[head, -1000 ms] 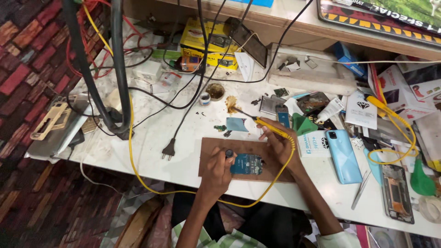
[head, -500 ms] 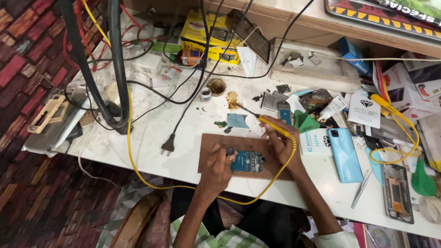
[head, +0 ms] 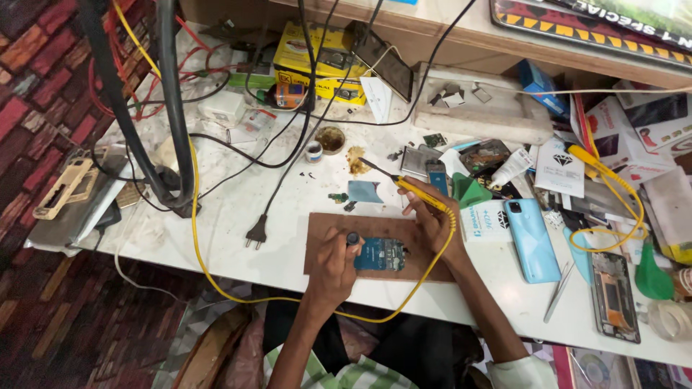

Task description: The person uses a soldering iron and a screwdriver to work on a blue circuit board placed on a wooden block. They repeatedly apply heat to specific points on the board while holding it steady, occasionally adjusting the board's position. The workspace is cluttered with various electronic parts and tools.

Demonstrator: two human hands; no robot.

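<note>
Board (head: 380, 253) lay on the brown mat (head: 324, 263), frame centre; thin, light, stiff, judged fragile, best held by edges. Left hand (head: 333, 265) pinched a small black tool beside it. Right hand (head: 432, 220) gripped the yellow iron (head: 411, 189).

Desk (head: 216, 238): white, smooth but stained and scuffed.
Brown rectangular board (head: 328, 225): matt, like wood or fibreboard.
Blue circuit board (head: 380, 255): faintly glossy, with small metal parts.
Yellow-handled soldering iron (head: 422, 194): glossy plastic handle, dark metal tip.
Light-blue phone back (head: 531, 238): glossy plastic.
Tweezers (head: 559, 292): bare shiny metal.
</note>
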